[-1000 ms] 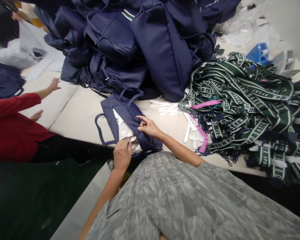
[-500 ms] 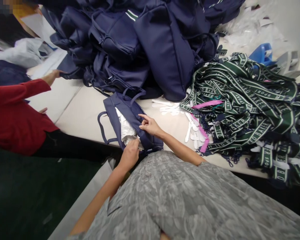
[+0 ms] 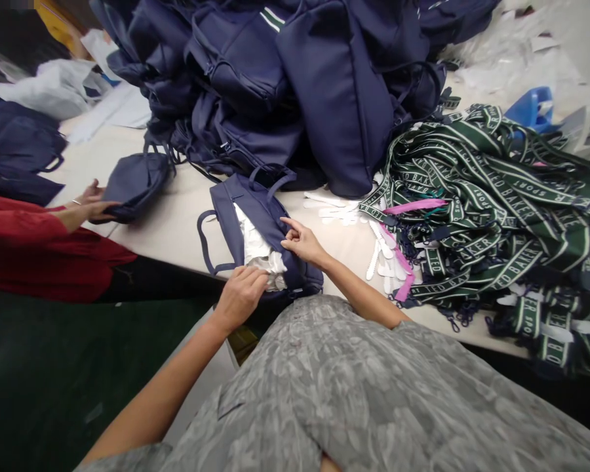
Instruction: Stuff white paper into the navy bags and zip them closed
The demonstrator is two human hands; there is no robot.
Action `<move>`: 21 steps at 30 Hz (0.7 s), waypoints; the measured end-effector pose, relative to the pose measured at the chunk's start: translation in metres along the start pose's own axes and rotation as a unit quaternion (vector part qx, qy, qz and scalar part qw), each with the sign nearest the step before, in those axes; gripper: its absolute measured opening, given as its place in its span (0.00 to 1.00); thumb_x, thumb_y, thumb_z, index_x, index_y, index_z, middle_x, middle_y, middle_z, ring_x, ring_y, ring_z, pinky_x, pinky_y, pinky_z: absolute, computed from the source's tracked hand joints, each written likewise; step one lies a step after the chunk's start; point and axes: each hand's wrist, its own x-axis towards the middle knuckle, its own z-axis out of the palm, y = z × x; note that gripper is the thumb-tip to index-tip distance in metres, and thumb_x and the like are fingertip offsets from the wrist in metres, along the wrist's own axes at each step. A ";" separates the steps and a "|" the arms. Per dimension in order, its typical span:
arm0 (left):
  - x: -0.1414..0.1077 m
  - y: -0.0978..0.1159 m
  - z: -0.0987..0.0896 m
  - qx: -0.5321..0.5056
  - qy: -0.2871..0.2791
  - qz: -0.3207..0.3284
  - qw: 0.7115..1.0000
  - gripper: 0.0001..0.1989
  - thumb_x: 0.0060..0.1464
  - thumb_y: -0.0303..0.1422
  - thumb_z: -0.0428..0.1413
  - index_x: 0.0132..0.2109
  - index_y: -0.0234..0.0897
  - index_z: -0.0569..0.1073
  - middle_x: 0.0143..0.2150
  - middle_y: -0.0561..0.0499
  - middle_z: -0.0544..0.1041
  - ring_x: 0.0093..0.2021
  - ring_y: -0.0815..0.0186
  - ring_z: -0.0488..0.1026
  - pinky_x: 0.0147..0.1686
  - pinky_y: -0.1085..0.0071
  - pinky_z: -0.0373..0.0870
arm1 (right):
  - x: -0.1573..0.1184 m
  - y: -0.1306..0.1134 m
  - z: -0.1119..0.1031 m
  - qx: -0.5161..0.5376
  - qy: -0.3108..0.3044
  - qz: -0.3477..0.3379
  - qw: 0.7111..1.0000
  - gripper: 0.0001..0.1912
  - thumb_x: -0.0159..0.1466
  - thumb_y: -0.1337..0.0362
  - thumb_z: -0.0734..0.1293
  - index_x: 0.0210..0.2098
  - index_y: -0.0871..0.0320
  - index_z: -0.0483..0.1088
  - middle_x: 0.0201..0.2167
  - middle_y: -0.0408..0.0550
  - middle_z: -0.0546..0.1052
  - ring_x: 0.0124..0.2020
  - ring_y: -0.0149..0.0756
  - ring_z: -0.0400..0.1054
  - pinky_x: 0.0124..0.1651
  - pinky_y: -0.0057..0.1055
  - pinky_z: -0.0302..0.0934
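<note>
A small navy bag [image 3: 255, 213] lies open on the table's near edge, with white stuffing paper [image 3: 258, 252] showing in its mouth. My left hand [image 3: 239, 295] grips the paper at the bag's near end. My right hand [image 3: 302, 242] pinches the bag's right edge, fingers curled on the fabric. Both hands are close together over the bag's opening.
A tall heap of navy bags [image 3: 295, 85] fills the back. Green lettered straps [image 3: 491, 196] pile up on the right, with white and pink plastic strips [image 3: 383, 255] beside them. A person in a red sleeve [image 3: 34, 242] at left holds another navy bag [image 3: 135, 183].
My left hand has shifted slightly left along the paper at the bag's mouth. The person at left has pulled a navy bag from the heap toward themselves.
</note>
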 end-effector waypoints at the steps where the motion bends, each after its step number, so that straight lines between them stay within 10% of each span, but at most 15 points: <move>1: -0.003 -0.002 -0.003 0.002 0.019 -0.020 1.000 0.10 0.63 0.31 0.50 0.38 0.36 0.75 0.41 0.45 0.78 0.43 0.58 0.71 0.46 0.61 0.65 | -0.002 -0.003 -0.001 -0.035 0.009 -0.010 0.999 0.37 0.55 0.70 0.65 0.64 0.62 0.57 0.23 0.34 0.62 0.23 0.25 0.55 0.30 0.24 0.54; 7: -0.014 -0.006 -0.003 0.006 -0.016 -0.006 1.000 0.13 0.65 0.32 0.48 0.36 0.37 0.75 0.34 0.47 0.76 0.35 0.63 0.70 0.37 0.67 0.65 | -0.027 -0.042 0.008 -0.263 0.081 -0.177 0.945 0.17 0.63 0.68 0.64 0.52 0.58 0.71 0.38 0.47 0.71 0.39 0.32 0.64 0.46 0.29 0.58; 13: 0.002 -0.010 -0.002 0.071 -0.075 -0.037 0.994 0.12 0.61 0.32 0.51 0.31 0.35 0.75 0.28 0.46 0.74 0.32 0.60 0.70 0.31 0.66 0.61 | -0.052 -0.049 0.036 -0.331 -0.202 -0.225 0.894 0.05 0.65 0.68 0.64 0.37 0.62 0.73 0.33 0.46 0.75 0.35 0.32 0.67 0.39 0.26 0.58; 18: 0.000 -0.027 -0.006 -0.013 -0.112 -0.058 0.992 0.15 0.61 0.38 0.52 0.29 0.38 0.75 0.28 0.47 0.76 0.34 0.61 0.72 0.31 0.69 0.62 | -0.062 -0.027 0.048 -0.550 -0.216 -0.248 0.768 0.07 0.66 0.69 0.62 0.41 0.66 0.68 0.39 0.57 0.73 0.43 0.42 0.64 0.43 0.36 0.61; 21: 0.001 -0.029 -0.006 -0.025 -0.149 -0.047 0.987 0.15 0.61 0.35 0.51 0.28 0.37 0.75 0.28 0.47 0.77 0.35 0.61 0.73 0.30 0.70 0.63 | -0.057 -0.021 0.057 -0.592 -0.207 -0.229 0.745 0.09 0.68 0.71 0.58 0.43 0.68 0.68 0.38 0.58 0.73 0.43 0.43 0.66 0.42 0.39 0.62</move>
